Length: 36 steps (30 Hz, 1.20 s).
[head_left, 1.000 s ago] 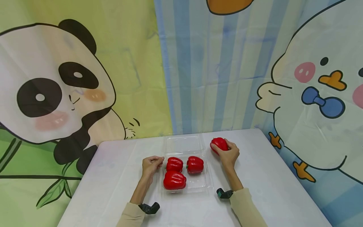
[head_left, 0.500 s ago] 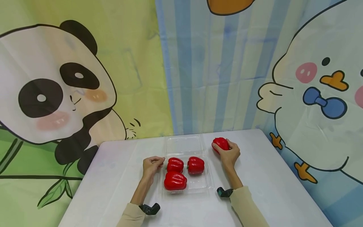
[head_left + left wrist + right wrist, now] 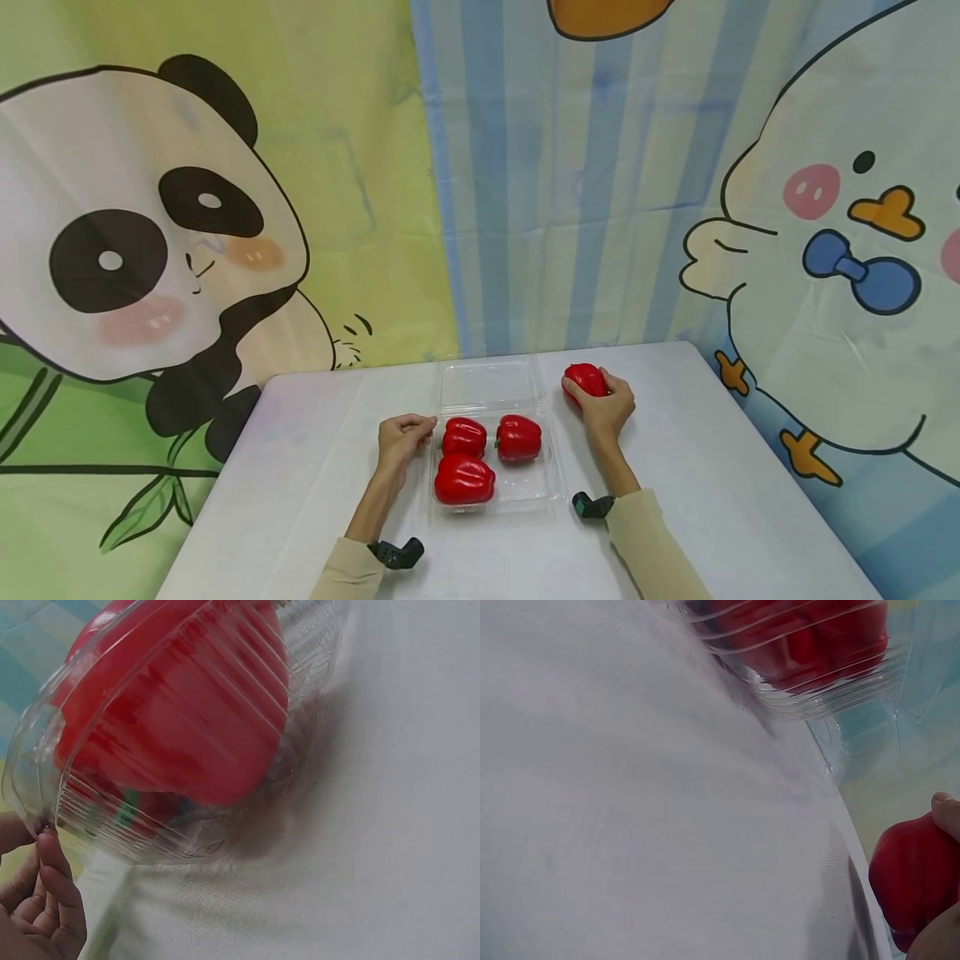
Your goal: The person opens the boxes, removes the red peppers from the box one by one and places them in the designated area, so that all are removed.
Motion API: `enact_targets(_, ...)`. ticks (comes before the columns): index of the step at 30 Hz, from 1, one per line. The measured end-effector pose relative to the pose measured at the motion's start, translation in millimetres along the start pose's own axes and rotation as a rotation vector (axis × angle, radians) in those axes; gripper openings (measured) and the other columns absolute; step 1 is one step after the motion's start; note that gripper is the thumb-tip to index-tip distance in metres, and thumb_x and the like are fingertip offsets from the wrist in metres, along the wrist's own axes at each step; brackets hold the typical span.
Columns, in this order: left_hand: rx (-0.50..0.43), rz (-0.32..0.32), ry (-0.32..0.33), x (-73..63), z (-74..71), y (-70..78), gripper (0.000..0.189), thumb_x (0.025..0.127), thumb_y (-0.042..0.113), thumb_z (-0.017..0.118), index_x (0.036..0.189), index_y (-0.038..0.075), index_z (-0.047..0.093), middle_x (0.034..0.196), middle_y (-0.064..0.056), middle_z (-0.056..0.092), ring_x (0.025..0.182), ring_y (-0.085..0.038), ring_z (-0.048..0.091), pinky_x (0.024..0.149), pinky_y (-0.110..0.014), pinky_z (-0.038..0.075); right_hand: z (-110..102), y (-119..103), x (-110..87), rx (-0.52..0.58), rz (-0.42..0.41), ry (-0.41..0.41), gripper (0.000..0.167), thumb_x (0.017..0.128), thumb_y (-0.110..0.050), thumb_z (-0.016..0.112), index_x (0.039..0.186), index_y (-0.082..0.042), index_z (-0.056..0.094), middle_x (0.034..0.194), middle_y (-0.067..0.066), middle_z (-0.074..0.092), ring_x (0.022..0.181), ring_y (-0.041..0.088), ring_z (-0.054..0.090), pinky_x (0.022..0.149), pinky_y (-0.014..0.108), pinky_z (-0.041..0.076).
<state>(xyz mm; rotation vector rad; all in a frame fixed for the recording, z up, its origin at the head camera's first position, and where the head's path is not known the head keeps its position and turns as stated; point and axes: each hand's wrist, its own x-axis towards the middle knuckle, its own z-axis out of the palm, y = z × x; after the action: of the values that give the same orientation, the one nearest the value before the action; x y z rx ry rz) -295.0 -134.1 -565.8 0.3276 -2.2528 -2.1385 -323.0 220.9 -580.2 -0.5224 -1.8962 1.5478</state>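
A clear plastic clamshell box point(image 3: 528, 492) lies on the table with its lid point(image 3: 491, 383) folded back. Three red bell peppers stand in its base: one at the back left point(image 3: 463, 437), one at the back right point(image 3: 519, 437) and a larger one at the front left point(image 3: 464, 480). At the box's left rim my left hand point(image 3: 401, 440) pinches the plastic edge between thumb and fingers, as the left wrist view shows. Right of the lid, my right hand point(image 3: 609, 407) grips another red bell pepper point(image 3: 585, 382), thumb on its near side.
A white cloth covers the table point(image 3: 300, 467), whose far edge meets a printed curtain point(image 3: 517, 208) with a panda and a chick. Black wrist cameras sit on the left point(image 3: 397, 553) and right point(image 3: 592, 506) forearms.
The scene shifts very slightly in the head view. Both hands keep their places and their holds, and the peppers in the box stay put.
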Motion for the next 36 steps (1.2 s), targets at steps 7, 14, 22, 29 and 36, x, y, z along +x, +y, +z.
enact_targets(7, -0.003, -0.004, -0.004, -0.3, -0.9, -0.1, 0.021, 0.097, 0.014, 0.083, 0.094, -0.007, 0.079, 0.07, 0.0, 0.071, 0.062, -0.01, 0.061, 0.059, -0.021, 0.052, 6, -1, 5.2, -0.008, 0.0, 0.028, 0.074, 0.084, -0.024, 0.096, 0.148, -0.002, 0.065, 0.146, 0.023, 0.064, 0.138, 0.042, 0.058, 0.112, 0.063, 0.055)
enact_targets(14, -0.003, -0.023, -0.022, -0.3, -0.6, 3.5, 0.021, 0.098, 0.009, 0.081, 0.098, -0.012, 0.077, 0.07, -0.002, 0.071, 0.062, -0.01, 0.06, 0.06, -0.023, 0.052, 13, 2, 12.7, 0.006, 0.006, 0.02, 0.075, 0.084, -0.024, 0.096, 0.148, -0.002, 0.065, 0.146, 0.023, 0.065, 0.138, 0.041, 0.057, 0.113, 0.062, 0.054)
enact_targets(22, -0.01, -0.019, -0.031, -4.1, -0.1, 8.9, 0.022, 0.097, 0.007, 0.08, 0.099, -0.014, 0.077, 0.07, -0.003, 0.072, 0.062, -0.011, 0.061, 0.06, -0.023, 0.053, 18, 3, 16.9, -0.014, 0.036, 0.026, 0.074, 0.085, -0.024, 0.096, 0.149, -0.002, 0.065, 0.147, 0.024, 0.064, 0.14, 0.042, 0.056, 0.114, 0.062, 0.054)
enact_targets(29, -0.006, -0.01, -0.017, -8.2, 2.1, 12.6, 0.021, 0.097, 0.006, 0.08, 0.099, -0.014, 0.077, 0.07, -0.003, 0.072, 0.062, -0.011, 0.061, 0.06, -0.023, 0.053, 23, 3, 21.4, -0.013, 0.038, 0.027, 0.075, 0.085, -0.022, 0.095, 0.15, -0.001, 0.063, 0.149, 0.024, 0.062, 0.141, 0.042, 0.055, 0.113, 0.063, 0.054)
enact_targets(36, -0.008, -0.014, -0.023, 1.4, -0.1, 1.4, 0.022, 0.098, 0.008, 0.08, 0.099, -0.014, 0.077, 0.071, -0.002, 0.072, 0.062, -0.01, 0.061, 0.059, -0.022, 0.052, 30, 4, 22.9, -0.021, 0.043, 0.049, 0.073, 0.085, -0.023, 0.095, 0.148, -0.001, 0.065, 0.147, 0.024, 0.063, 0.14, 0.043, 0.056, 0.112, 0.062, 0.055)
